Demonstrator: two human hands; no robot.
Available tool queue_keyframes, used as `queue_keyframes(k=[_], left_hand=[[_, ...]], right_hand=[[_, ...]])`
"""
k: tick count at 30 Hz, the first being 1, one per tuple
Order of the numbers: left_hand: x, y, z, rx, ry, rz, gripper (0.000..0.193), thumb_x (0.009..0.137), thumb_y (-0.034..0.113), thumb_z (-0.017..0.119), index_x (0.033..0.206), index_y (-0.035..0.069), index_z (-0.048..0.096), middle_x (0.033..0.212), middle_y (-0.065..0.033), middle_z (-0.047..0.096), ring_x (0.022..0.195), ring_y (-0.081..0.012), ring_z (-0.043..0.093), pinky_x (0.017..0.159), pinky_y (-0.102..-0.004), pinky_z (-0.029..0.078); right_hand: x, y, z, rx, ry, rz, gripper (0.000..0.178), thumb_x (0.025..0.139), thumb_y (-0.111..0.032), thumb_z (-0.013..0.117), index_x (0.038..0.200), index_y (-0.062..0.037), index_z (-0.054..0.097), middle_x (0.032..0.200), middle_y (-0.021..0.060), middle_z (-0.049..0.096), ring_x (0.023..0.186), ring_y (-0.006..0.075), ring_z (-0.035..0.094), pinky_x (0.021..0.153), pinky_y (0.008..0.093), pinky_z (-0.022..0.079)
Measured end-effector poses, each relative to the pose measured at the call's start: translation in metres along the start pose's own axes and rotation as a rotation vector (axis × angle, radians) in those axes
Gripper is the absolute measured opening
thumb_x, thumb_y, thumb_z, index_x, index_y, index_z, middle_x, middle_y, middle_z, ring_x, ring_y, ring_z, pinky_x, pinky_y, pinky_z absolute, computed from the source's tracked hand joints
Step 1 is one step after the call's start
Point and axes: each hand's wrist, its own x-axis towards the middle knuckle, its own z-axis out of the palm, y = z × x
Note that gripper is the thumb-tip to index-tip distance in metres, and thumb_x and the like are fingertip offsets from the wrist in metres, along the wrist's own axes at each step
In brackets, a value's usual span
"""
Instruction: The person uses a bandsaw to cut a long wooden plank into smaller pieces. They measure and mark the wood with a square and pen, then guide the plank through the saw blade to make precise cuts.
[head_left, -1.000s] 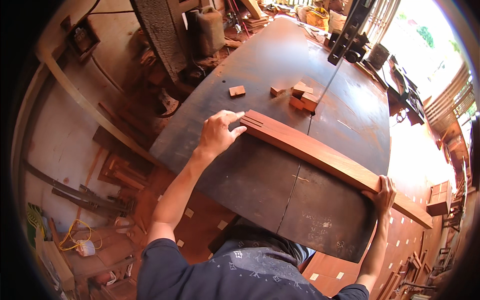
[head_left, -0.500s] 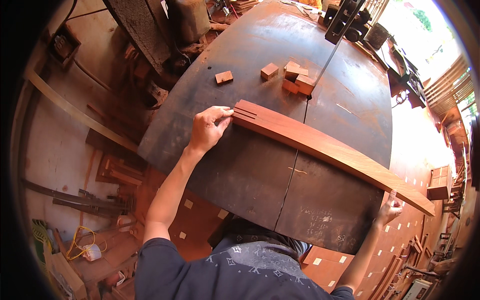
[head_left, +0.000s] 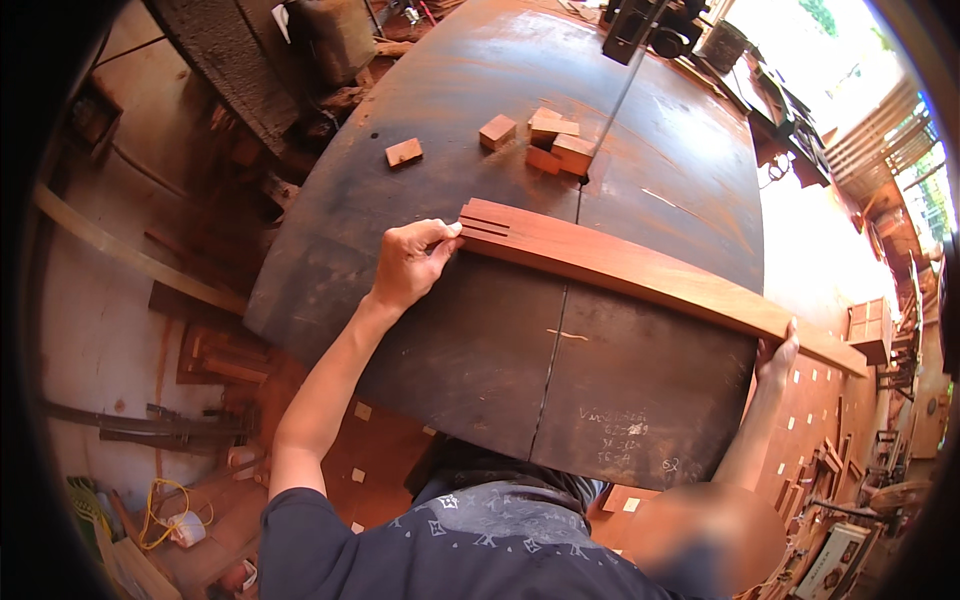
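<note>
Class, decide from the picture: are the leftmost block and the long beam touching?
Apart. The head view shows bare tabletop between them: the block lies beyond the slotted end of the beam.

Beam (head_left: 620, 262) spans table (head_left: 460, 350), right end past table edge. Left hand (head_left: 412, 262) at beam's left end, right hand (head_left: 778, 352) toward its right. Block pile (head_left: 572, 154) on table behind beam, left of blade (head_left: 615, 110); another block (head_left: 404, 152) farthest left.
</note>
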Motion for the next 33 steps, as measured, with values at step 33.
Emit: queue_keyframes(k=[33], left_hand=[[0.082,0.0,0.114,-0.207,0.04,0.02,0.017,0.088,-0.004,0.08,0.094,-0.001,0.065,0.088,-0.0175,0.075,0.071,-0.0273,0.073,0.064,-0.0334,0.056]], right_hand=[[0.101,-0.013,0.046,0.237,0.091,-0.242,0.053,0.106,-0.046,0.046,0.132,-0.0034,0.062,0.126,0.0135,0.069,0.117,0.0308,0.065,0.099,0.0501,0.054]])
